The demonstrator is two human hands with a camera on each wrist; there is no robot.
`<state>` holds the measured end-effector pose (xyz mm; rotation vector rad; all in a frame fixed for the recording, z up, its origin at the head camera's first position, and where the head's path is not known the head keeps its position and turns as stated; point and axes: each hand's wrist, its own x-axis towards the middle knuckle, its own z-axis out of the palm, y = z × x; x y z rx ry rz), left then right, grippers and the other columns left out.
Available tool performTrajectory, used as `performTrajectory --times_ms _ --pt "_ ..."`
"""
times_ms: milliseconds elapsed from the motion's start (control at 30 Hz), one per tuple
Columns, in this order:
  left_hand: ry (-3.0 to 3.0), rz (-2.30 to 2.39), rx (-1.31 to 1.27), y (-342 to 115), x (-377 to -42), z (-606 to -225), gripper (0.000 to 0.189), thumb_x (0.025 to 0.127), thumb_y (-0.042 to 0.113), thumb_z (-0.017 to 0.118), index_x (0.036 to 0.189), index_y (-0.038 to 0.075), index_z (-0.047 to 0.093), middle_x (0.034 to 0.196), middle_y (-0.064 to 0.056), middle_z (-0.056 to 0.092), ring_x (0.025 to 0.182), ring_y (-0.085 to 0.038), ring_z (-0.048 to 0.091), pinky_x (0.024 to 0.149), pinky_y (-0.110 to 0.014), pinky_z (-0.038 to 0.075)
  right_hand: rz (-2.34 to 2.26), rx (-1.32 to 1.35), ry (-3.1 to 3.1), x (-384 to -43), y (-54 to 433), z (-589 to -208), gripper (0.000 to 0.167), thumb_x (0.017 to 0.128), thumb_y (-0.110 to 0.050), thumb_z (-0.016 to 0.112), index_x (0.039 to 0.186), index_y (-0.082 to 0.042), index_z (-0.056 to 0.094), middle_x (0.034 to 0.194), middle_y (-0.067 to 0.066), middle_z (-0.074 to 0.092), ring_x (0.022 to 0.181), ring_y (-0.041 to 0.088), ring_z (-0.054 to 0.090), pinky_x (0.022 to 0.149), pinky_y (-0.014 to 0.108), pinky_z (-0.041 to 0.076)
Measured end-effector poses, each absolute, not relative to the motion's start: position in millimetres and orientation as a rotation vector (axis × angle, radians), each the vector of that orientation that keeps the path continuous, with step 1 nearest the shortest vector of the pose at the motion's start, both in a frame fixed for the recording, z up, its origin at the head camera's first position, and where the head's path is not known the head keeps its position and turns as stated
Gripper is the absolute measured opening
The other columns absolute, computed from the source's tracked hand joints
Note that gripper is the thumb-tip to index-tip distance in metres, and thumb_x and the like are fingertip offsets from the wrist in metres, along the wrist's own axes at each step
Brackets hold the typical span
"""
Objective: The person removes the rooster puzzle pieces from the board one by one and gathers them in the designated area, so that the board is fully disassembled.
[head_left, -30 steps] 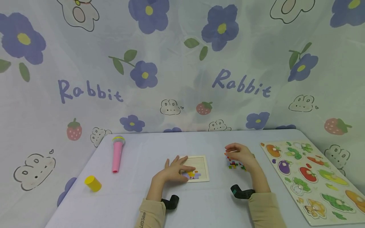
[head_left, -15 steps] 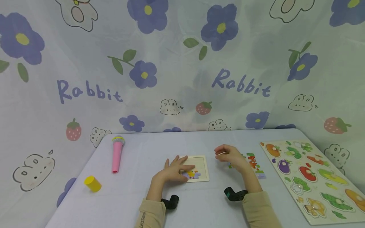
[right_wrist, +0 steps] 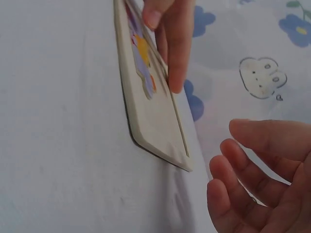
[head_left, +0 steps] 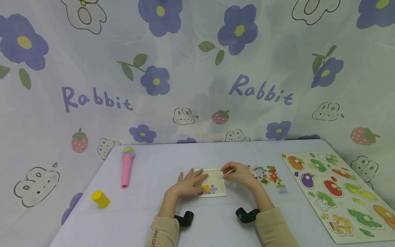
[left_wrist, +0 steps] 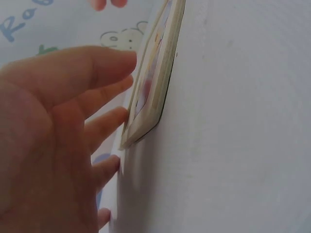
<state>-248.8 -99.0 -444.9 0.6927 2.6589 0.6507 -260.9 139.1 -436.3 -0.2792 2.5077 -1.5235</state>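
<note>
My left hand, fingers spread, rests on the left part of a small wooden puzzle frame. Joined yellow and lilac puzzle pieces fill the bottom of the frame, partly under that hand; the visible upper and right part is bare wood. Close at the frame's upper right edge is my right hand. In the right wrist view, its thumb and fingers are loosely bent with a gap between them, and no piece shows there. In the left wrist view, the left fingertips lie along the frame's rim.
Loose puzzle pieces lie right of the right hand. A large vegetable peg board covers the table's right side. On the left are a pink toy microphone and a yellow cylinder. A printed curtain hangs behind.
My right hand has moved left from over the loose pieces to the frame's upper right edge, uncovering the pieces. My left hand stays on the frame, almost still.
</note>
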Motion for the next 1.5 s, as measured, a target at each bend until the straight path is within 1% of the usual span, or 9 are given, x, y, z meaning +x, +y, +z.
performTrajectory --times_ms 167,267,400,633,767,933,1133,1367,1500 --pt "2.663 0.651 0.697 -99.5 -250.5 -447.4 0.052 0.091 0.026 0.051 0.141 0.021 0.040 0.152 -0.003 0.025 0.141 -0.035 0.008 0.104 -0.065 -0.005 -1.326 -0.367 2.609 -255.7 123.5 -437.6 0.015 0.076 -0.002 0.069 0.090 -0.006 0.065 0.083 0.001 0.062 0.076 0.015 0.055 0.065 0.028 0.047" --pt "2.666 0.649 0.709 -99.9 -250.3 -447.7 0.052 0.090 0.022 0.051 0.141 0.021 0.040 0.152 -0.004 0.025 0.140 -0.036 0.009 0.103 -0.066 -0.004 -1.248 -0.503 2.608 -252.1 117.2 -438.7 0.015 0.074 -0.001 0.070 0.087 -0.006 0.064 0.079 -0.001 0.060 0.074 0.014 0.053 0.066 0.028 0.045" --pt "2.672 0.647 0.716 -99.9 -250.1 -447.5 0.053 0.090 0.021 0.051 0.141 0.022 0.039 0.152 -0.004 0.025 0.140 -0.036 0.010 0.103 -0.066 -0.004 -1.158 -0.603 2.609 -248.5 109.9 -441.2 0.015 0.072 -0.002 0.072 0.084 -0.007 0.064 0.071 -0.003 0.054 0.066 0.011 0.048 0.061 0.025 0.041" --pt "2.675 0.642 0.717 -98.7 -247.9 -443.4 0.055 0.088 0.014 0.050 0.141 0.021 0.040 0.151 -0.005 0.026 0.140 -0.037 0.011 0.103 -0.067 -0.003 -1.066 -0.575 2.635 -244.4 103.3 -444.0 0.018 0.073 -0.006 0.073 0.088 -0.008 0.064 0.062 -0.004 0.048 0.055 0.010 0.042 0.050 0.023 0.034" --pt "2.674 0.646 0.715 -98.3 -247.1 -441.3 0.056 0.086 0.011 0.051 0.141 0.020 0.041 0.151 -0.006 0.026 0.139 -0.038 0.011 0.103 -0.067 -0.003 -1.054 -0.559 2.646 -245.4 101.8 -445.7 0.017 0.072 -0.005 0.074 0.086 -0.008 0.064 0.063 -0.002 0.048 0.057 0.012 0.043 0.052 0.024 0.034" --pt "2.675 0.638 0.702 -97.7 -247.1 -441.0 0.055 0.086 0.013 0.053 0.139 0.022 0.043 0.151 -0.005 0.026 0.140 -0.037 0.012 0.103 -0.067 -0.002 -1.086 -0.584 2.637 -247.1 101.1 -447.3 0.020 0.069 -0.003 0.075 0.081 -0.010 0.061 0.067 -0.002 0.049 0.063 0.013 0.044 0.056 0.026 0.036" --pt "2.675 0.637 0.697 -97.9 -247.6 -441.9 0.054 0.086 0.014 0.055 0.139 0.022 0.044 0.151 -0.005 0.026 0.140 -0.036 0.012 0.103 -0.066 -0.002 -1.191 -0.630 2.578 -247.5 103.5 -445.4 0.017 0.072 -0.004 0.074 0.080 -0.010 0.059 0.072 -0.005 0.056 0.068 0.012 0.050 0.063 0.028 0.041" --pt "2.675 0.633 0.709 -98.8 -247.5 -443.1 0.055 0.084 0.013 0.054 0.137 0.022 0.046 0.151 -0.006 0.026 0.140 -0.037 0.012 0.102 -0.067 -0.003 -1.345 -0.595 2.504 -250.8 115.8 -439.0 0.016 0.078 -0.004 0.069 0.092 -0.010 0.065 0.079 -0.001 0.061 0.074 0.013 0.055 0.065 0.029 0.044" --pt "2.683 0.603 0.713 -99.0 -248.3 -444.3 0.054 0.084 0.016 0.053 0.137 0.024 0.047 0.151 -0.006 0.026 0.140 -0.037 0.011 0.103 -0.067 -0.002 -1.393 -0.519 2.530 -252.9 130.3 -432.0 0.014 0.081 -0.005 0.067 0.093 -0.011 0.067 0.082 0.001 0.062 0.077 0.015 0.055 0.065 0.029 0.045"
